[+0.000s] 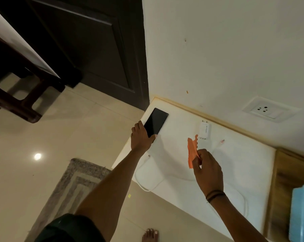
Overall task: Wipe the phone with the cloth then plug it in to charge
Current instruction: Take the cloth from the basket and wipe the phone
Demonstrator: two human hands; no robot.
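White counter [174,154], left hand [141,137] gripping phone [155,122] end, right hand [207,166] pinching orange cloth [192,151]

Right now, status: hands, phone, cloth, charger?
Left hand gripping phone at shelf corner. Right hand pinching orange cloth, clear of phone. Charger unplugged beside loose cable; wall socket free.
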